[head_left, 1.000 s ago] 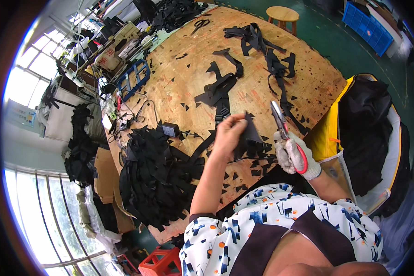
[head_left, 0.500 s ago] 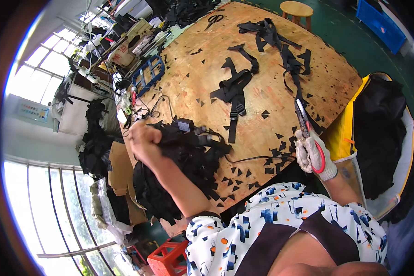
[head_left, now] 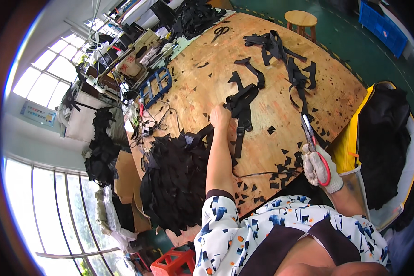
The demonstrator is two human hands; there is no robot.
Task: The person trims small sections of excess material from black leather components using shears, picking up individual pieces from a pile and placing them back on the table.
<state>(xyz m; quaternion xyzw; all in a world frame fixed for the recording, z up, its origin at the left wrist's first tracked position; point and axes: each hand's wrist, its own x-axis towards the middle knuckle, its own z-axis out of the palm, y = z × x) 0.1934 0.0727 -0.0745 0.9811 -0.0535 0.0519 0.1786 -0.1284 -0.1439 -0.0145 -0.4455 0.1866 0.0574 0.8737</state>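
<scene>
My bare left hand (head_left: 221,116) reaches over the table with its fingers curled at the left edge of a folded black webbing strap (head_left: 242,102). Its fingertips are partly hidden, but they appear to pinch the strap. A black plastic buckle (head_left: 240,131) hangs on the strap's near end. In a white knit glove, my right hand (head_left: 318,169) grips red-handled scissors (head_left: 324,172), blades pointing away from me. Beyond the blade tips, another tangle of black straps (head_left: 299,78) trails toward them. Left of my forearm lies a big heap of black fabric pieces (head_left: 175,179).
Small black triangular offcuts (head_left: 287,161) litter the wooden table (head_left: 198,99). A second pair of scissors (head_left: 221,31) lies at the far edge. Near the left edge are a blue plastic frame (head_left: 156,86) and loose cables. A yellow-edged black bag (head_left: 382,142) stands at the right.
My left hand has moved right and away from me, from above the fabric heap to the folded strap. My right hand still holds the scissors; the whole view has shifted slightly.
</scene>
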